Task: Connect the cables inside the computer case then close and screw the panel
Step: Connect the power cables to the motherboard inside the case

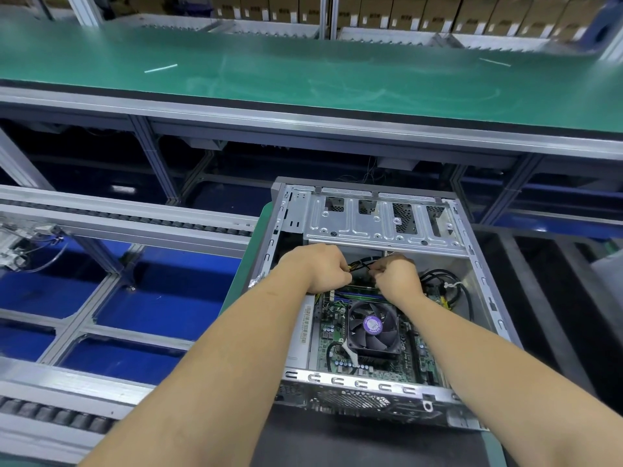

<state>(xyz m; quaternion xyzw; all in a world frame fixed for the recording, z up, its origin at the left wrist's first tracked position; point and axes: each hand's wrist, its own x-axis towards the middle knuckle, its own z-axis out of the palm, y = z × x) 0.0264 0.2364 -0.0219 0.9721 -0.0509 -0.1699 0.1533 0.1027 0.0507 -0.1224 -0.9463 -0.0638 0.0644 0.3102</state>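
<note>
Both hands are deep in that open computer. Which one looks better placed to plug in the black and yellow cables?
Probably the right hand: its fingers pinch the black and yellow cables near their end, above the motherboard. The left hand grips them farther back.

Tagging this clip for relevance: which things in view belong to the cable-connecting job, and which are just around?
In the job:
computer case, lying open
cable bundle, gripped between both hands
left hand
right hand
motherboard

Just around:
cooler fan
green conveyor belt
roller track
cardboard boxes on the far shelf
</note>
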